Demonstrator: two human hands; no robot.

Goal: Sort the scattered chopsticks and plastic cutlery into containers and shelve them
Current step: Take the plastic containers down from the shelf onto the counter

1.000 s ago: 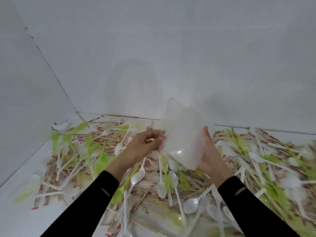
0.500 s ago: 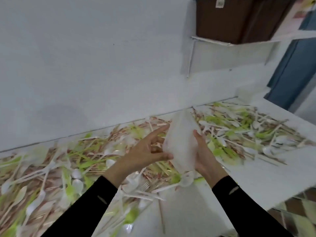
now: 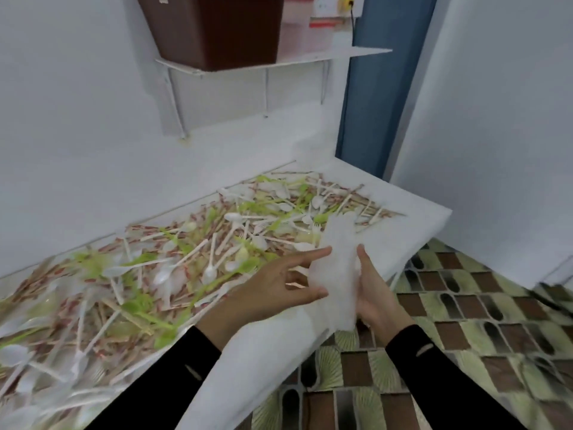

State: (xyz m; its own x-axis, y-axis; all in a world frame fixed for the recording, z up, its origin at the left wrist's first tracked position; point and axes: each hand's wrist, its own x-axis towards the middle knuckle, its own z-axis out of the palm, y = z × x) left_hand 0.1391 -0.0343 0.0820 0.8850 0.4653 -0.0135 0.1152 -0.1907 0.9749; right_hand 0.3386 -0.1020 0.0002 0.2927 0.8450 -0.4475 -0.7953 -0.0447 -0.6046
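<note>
Brown bin (image 3: 214, 29) on wall shelf (image 3: 310, 58)

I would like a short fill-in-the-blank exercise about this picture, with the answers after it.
1. Both hands hold a translucent plastic ____ between them.
2. The brown bin stands on a wall ____.
3. The cutlery pile on the white table mixes white pieces with ____ ones.
4. The left hand and right hand wear ____ sleeves.

Answers: container; shelf; green; black

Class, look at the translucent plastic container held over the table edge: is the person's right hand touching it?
Touching. The head view shows the right hand cupping the translucent container from the right, thumb pressed flat against its side, no gap visible.
</note>
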